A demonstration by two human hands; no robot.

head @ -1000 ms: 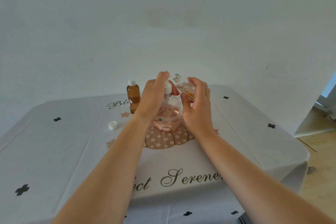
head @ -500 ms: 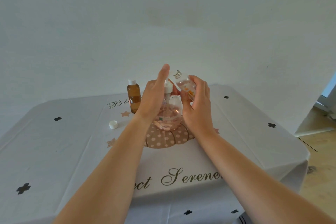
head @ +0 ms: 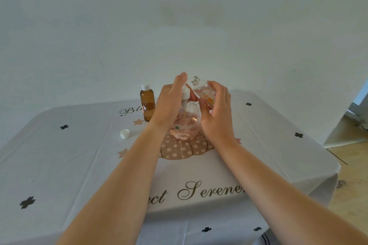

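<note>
Tabletop [head: 278, 145] w/ a white printed cloth carries everything. The biggest item, a round pump bottle [head: 187, 125] of pink liquid, stands upright about mid-tabletop, a bit nearer the far edge, on the dotted pumpkin print.

L hand [head: 169, 105] is up against its white pump head [head: 185, 93]. Fingers are straight and together, forefinger pointing up, nothing gripped. It looks set there to push the plunger down, though I can't tell if the palm is bearing on it right now.

R hand [head: 218, 117] holds a small clear bottle [head: 204, 89] off the tabletop, just right of the pump head, fingers and thumb curled round its body. The bottle is tilted, its open neck leaning toward the pump head, prob. to catch what the spout gives. The spout itself is hidden behind the L hand, so I can't say if neck and spout line up.

An amber bottle [head: 147, 103] w/ a white cap on stands upright toward the far edge, just left of the L hand, apart from the pump bottle.

A loose white cap [head: 124, 133] lies open side up left of ctr, well clear of both hands. Likely it's the small bottle's own cap, parked out of the way for refilling.
</note>
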